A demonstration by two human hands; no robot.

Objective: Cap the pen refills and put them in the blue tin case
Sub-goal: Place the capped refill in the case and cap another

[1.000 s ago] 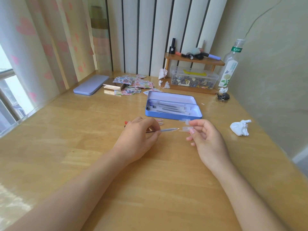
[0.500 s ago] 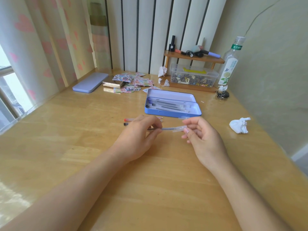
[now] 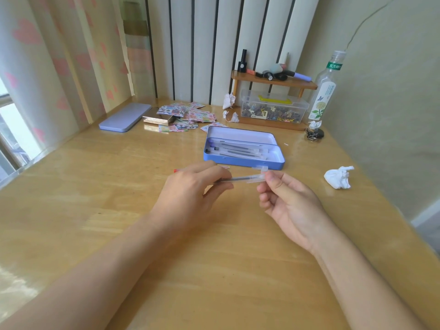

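- Two bare hands over the wooden desk (image 3: 95, 186), just in front of the blue tin case (image 3: 245, 160).
- One pen refill (image 3: 238, 179) held level between them: left hand (image 3: 190, 194) pinched on the dark end, right hand (image 3: 288, 201) with thumb and forefinger closed on the clear cap (image 3: 256, 178).
- Cap now seated over the refill tip; a second ago, sitting apart from the tip with a gap.
- One more clear cap (image 3: 260, 168) on the desk, touching or nearly touching the case's front wall.
- Roughly four or five refills already inside the case, overlapping, exact count unclear.
- One red-tipped refill (image 3: 176, 171) poking out from behind the left hand, in front of the case.
- One lavender lid (image 3: 125, 117) well to the left of the case, beyond it.
- One bottle (image 3: 325, 89) behind the case to the right, green neck label with Chinese characters, too small to read properly.
- One crumpled tissue (image 3: 339, 177) right of the case.
- One pile of stickers (image 3: 188, 116) behind the case.
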